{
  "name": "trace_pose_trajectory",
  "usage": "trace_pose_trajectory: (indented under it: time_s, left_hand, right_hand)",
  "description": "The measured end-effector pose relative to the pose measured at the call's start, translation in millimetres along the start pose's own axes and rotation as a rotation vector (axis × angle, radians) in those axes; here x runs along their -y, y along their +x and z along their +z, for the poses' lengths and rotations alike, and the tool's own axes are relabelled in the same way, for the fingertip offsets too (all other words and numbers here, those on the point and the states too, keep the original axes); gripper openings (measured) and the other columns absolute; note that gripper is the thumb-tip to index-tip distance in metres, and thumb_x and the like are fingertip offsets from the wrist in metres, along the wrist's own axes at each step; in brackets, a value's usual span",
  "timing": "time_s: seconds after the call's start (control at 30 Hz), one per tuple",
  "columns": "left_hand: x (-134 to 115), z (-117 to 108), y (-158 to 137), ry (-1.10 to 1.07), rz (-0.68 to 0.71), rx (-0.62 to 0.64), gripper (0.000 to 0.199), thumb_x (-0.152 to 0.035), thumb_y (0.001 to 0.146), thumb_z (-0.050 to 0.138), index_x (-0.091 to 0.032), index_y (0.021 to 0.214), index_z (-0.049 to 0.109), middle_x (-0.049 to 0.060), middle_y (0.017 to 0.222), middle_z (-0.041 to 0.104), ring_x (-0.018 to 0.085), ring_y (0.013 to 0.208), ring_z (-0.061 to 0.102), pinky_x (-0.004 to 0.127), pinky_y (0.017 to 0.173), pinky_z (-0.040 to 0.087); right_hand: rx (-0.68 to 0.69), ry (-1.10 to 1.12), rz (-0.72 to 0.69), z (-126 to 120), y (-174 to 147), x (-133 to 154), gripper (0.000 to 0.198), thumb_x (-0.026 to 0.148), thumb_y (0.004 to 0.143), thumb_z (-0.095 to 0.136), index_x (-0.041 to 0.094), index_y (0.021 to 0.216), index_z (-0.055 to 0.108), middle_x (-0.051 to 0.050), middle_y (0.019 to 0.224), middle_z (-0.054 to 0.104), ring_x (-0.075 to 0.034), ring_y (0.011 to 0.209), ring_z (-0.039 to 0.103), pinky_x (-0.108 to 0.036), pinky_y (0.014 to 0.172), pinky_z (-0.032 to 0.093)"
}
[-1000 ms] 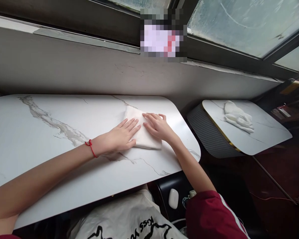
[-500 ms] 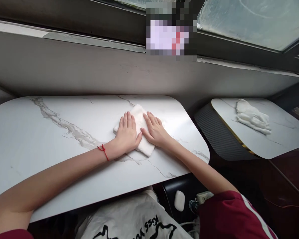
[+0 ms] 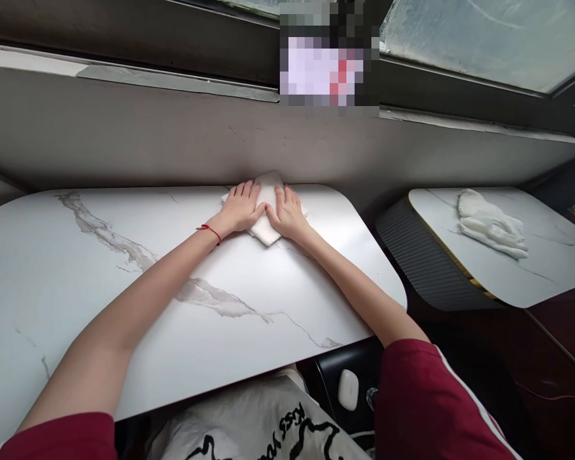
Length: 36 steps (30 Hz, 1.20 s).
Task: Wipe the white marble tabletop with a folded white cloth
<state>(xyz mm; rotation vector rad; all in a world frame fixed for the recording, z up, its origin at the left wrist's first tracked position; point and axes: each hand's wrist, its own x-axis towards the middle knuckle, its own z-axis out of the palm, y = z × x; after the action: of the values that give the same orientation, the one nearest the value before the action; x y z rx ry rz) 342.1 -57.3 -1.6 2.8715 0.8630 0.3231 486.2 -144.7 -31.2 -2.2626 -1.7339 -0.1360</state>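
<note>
A folded white cloth (image 3: 267, 227) lies under both palms at the far edge of a white marble-patterned tabletop (image 3: 124, 217). Its far corner sticks out past the table edge toward the wall. My left hand (image 3: 239, 207), with a red string bracelet (image 3: 211, 233) at the wrist, presses flat on the cloth's left part, fingers stretched forward. On the right part lies my right hand (image 3: 287, 214), also flat with its fingers extended. The two thumbs nearly meet in the middle. Both arms reach out long across the table.
At the right stands a second marble-topped table (image 3: 551, 268) with a crumpled white cloth (image 3: 491, 223) on it. A grey wall (image 3: 196, 140) rises behind the tables, below a window frame. A white case (image 3: 348, 390) sits on a black surface below the near edge.
Both hands have slid the cloth away from me, from the middle of the tabletop to its far edge. The arms are now more stretched out.
</note>
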Motion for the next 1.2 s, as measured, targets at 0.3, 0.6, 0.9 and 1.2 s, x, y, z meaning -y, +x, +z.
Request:
trace_pose_trajectory:
  time_s: [0.3,0.6,0.9,1.2]
  left_hand:
    - [7.4,3.0,4.5,-0.021,-0.02,-0.045,0.064,-0.039,0.099,0.034,-0.005,0.152,0.036,0.021,0.16,0.035,0.035,0.144,0.036,0.045,0.118,0.023]
    - [-3.7,0.5,-9.9,0.009,-0.052,-0.059,0.065,-0.04,0.098,0.039,-0.004,0.152,0.037,0.022,0.158,0.037,0.035,0.141,0.038,0.044,0.118,0.025]
    - [-51.8,0.6,-110.1,-0.028,0.03,-0.124,0.063,-0.038,0.095,0.041,-0.005,0.149,0.041,0.024,0.157,0.04,0.037,0.141,0.04,0.05,0.117,0.029]
    - [-109.5,2.1,-199.6,-0.139,0.226,-0.061,0.07,-0.042,0.093,0.043,-0.005,0.152,0.035,0.026,0.16,0.032,0.04,0.147,0.031,0.054,0.12,0.024]
  right_hand:
    - [-0.071,0.041,-0.021,10.4,11.4,-2.6,0.066,0.045,0.1,0.032,0.0,0.149,0.035,-0.03,0.153,0.037,-0.041,0.144,0.032,-0.057,0.116,0.025]
    - [-0.024,-0.007,-0.017,-1.7,0.1,5.7,0.065,0.04,0.1,0.034,-0.002,0.149,0.034,-0.029,0.146,0.045,-0.039,0.135,0.043,-0.052,0.114,0.031]
    - [-0.064,0.045,-0.054,-20.6,-118.0,27.9,0.066,0.045,0.101,0.03,0.002,0.15,0.034,-0.029,0.15,0.041,-0.041,0.14,0.038,-0.057,0.112,0.032]
    - [-0.072,0.042,0.028,-58.2,-258.0,60.1,0.069,0.041,0.102,0.029,0.019,0.162,0.001,-0.027,0.157,0.029,-0.044,0.143,0.034,-0.066,0.106,0.038]
